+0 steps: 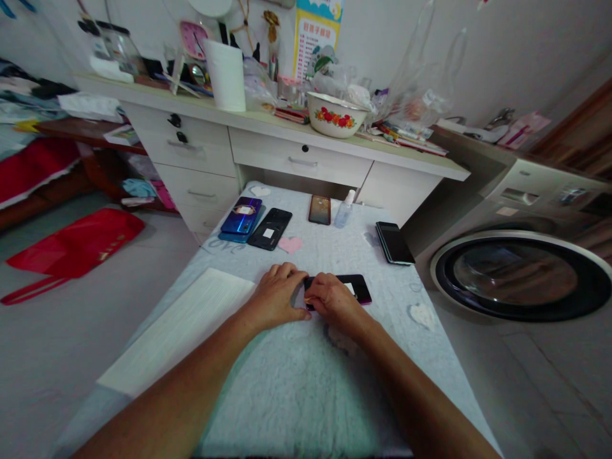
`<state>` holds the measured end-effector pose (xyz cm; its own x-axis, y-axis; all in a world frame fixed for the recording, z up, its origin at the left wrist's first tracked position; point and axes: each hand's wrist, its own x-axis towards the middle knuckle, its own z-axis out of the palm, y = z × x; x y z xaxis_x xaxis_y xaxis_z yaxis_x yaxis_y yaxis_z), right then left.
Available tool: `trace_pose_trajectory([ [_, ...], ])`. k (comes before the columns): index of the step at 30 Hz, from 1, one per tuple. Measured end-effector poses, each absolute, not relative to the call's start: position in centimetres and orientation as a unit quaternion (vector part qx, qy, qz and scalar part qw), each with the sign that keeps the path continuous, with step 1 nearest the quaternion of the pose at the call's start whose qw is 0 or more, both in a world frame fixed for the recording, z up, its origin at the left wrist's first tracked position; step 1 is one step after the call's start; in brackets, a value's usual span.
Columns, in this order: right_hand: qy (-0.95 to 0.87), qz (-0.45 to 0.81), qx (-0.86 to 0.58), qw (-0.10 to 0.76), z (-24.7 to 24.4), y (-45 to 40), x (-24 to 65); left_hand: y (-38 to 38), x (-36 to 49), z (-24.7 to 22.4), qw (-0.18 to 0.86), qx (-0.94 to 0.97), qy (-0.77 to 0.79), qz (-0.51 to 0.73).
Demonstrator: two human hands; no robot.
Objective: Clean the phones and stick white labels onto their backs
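A dark smartphone (364, 290) with purplish edges and a white label lies flat on the cloth-covered table. My left hand (277, 296) rests at its left end, thumb and forefinger set at the two corners, bracing it. Over the left part of the phone sits my right hand (335, 298), its fingers pinched together low on the surface. Something small and tan shows at those fingertips, too small to name. My right hand hides much of the phone's middle.
Farther back are a blue phone (241, 215), a black phone (270, 229), a brown-cased phone (320, 210) and a spray bottle (343, 211). Stacked phones (394, 243) lie at right. A pale board (182, 331) lies left. A washing machine (521, 255) stands right of the table.
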<state>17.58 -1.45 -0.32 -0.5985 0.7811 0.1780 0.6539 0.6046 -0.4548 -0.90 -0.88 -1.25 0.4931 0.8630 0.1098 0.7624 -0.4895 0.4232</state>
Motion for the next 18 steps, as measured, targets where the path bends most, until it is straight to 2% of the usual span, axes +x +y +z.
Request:
trace_pose_trajectory([
  [10, -0.868, 0.202, -0.403, 0.206, 0.1, -2.8, 18.8, -0.8, -0.9, -1.3, 0.166, 0.848, 0.48, 0.149],
  [18, -0.834, 0.179, -0.472, 0.222, -0.9, -1.9, 19.8, -0.9, -0.7, -1.2, 0.156, 0.844, 0.487, 0.16],
])
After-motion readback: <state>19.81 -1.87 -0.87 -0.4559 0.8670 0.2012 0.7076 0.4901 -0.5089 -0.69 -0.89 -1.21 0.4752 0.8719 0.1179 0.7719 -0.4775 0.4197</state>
